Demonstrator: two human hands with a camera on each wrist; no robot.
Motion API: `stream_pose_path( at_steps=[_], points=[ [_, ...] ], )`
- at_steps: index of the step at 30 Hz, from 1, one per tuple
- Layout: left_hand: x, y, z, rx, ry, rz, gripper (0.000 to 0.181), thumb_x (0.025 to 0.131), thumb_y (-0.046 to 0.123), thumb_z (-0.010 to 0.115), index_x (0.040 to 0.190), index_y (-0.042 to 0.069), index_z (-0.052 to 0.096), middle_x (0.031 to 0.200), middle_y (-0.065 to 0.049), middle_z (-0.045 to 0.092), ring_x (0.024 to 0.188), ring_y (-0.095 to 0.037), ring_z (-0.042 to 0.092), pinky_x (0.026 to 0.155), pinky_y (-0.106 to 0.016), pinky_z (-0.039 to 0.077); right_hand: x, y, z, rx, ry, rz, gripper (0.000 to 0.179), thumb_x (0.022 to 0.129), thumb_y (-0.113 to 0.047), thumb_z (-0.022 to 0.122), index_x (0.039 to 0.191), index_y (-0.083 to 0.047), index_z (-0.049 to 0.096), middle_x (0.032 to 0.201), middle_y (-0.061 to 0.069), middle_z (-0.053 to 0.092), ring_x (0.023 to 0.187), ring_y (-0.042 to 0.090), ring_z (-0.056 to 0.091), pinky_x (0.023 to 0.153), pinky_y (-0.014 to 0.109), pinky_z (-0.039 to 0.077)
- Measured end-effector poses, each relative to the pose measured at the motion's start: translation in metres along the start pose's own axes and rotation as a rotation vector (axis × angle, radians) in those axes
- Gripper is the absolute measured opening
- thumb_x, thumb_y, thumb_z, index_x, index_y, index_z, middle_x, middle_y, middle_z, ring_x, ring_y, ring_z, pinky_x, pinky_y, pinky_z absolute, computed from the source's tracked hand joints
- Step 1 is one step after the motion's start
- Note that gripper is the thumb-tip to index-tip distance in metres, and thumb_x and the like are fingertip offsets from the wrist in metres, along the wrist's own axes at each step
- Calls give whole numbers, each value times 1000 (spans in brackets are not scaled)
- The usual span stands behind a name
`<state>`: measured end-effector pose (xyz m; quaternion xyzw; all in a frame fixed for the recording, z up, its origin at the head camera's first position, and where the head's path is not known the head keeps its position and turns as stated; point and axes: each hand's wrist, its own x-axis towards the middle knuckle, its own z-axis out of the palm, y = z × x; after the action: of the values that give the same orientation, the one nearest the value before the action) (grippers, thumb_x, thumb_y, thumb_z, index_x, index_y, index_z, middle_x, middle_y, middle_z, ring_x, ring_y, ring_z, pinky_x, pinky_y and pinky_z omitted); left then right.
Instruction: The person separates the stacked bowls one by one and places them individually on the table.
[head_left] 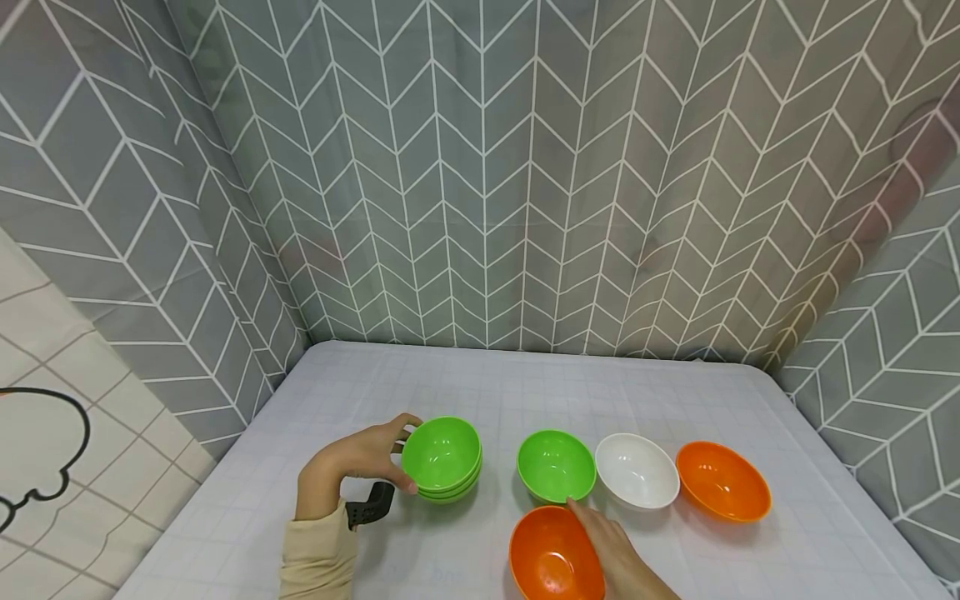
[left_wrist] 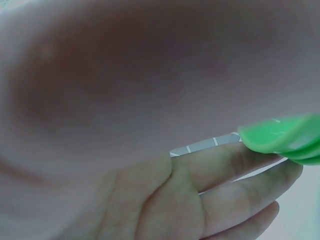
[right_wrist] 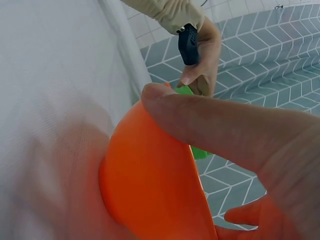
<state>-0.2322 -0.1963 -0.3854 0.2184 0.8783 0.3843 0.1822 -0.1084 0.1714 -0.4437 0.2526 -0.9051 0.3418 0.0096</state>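
Observation:
On the table's left side, my left hand holds a stack of green bowls from the left, thumb at the near side and fingers at the far side. In the left wrist view, the fingers reach the edge of these green bowls; much of that view is blurred. My right hand grips an orange bowl by its right side, at the table's front. The right wrist view shows the thumb lying over the rim of this orange bowl.
A single green bowl stands just beyond the held orange one. To its right come a white bowl and a second orange bowl, in a row. A patterned grey curtain hangs behind the table.

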Motion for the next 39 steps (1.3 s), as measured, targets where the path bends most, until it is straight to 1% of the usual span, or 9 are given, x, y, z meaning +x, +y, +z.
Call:
stream_pose_path(
  at_steps=[10,12,16,18,19,23,25,31,39],
  points=[
    [0,-1,0,-1,-1,-4,90,66,10,89,137,-2,35,136,-26,47,124,-46,46,99,-57,39,1,0,-6,16,-60,28,125,61,-60,84,149,3,22,143,25,37,123,43,39,87,65,44],
    [0,-1,0,3,-1,-5,90,67,11,89,137,-2,35,136,-26,48,124,-46,47,99,-57,39,2,1,-8,-16,-36,-17,124,61,-59,85,147,4,24,140,21,41,121,41,41,86,61,46],
    [0,0,-1,4,0,-5,90,67,11,89,138,-2,35,135,-26,48,124,-46,47,99,-57,39,1,-1,-16,-38,39,-58,111,62,-56,85,143,0,34,132,11,47,113,31,45,83,43,51],
    [0,0,-1,6,0,-3,90,67,11,89,138,-2,35,135,-26,48,123,-46,47,99,-57,39,1,-5,-21,-18,62,-35,103,64,-55,84,141,-3,39,131,7,47,111,28,47,82,37,52],
    [0,0,-1,7,0,-2,90,67,11,89,138,-2,35,135,-26,48,123,-46,47,99,-57,39,1,-8,-24,10,61,0,100,65,-54,84,140,-5,40,132,6,45,109,26,48,81,35,52],
    [0,0,-1,15,0,-2,90,67,12,89,137,-2,35,135,-26,48,123,-46,47,98,-58,39,8,-15,-33,56,58,45,91,69,-49,83,139,-7,43,133,6,45,103,27,52,81,36,51],
    [-1,0,-1,18,0,2,89,67,12,89,137,-2,35,134,-27,49,123,-46,48,98,-57,40,12,-19,-36,52,50,49,89,71,-50,81,139,-8,42,134,7,46,101,27,53,80,36,51],
    [-2,0,-1,20,-2,8,88,67,12,88,137,-3,35,134,-27,49,122,-46,48,98,-57,40,37,-26,-35,-11,32,-22,86,73,-50,80,138,-7,44,133,5,53,108,26,57,87,44,50],
    [-1,0,-1,20,-3,9,89,67,13,88,136,-2,35,134,-26,49,122,-46,48,99,-57,39,80,-27,-24,59,-53,-107,82,75,-38,83,135,2,45,132,12,53,115,31,55,95,48,46]
  ],
)
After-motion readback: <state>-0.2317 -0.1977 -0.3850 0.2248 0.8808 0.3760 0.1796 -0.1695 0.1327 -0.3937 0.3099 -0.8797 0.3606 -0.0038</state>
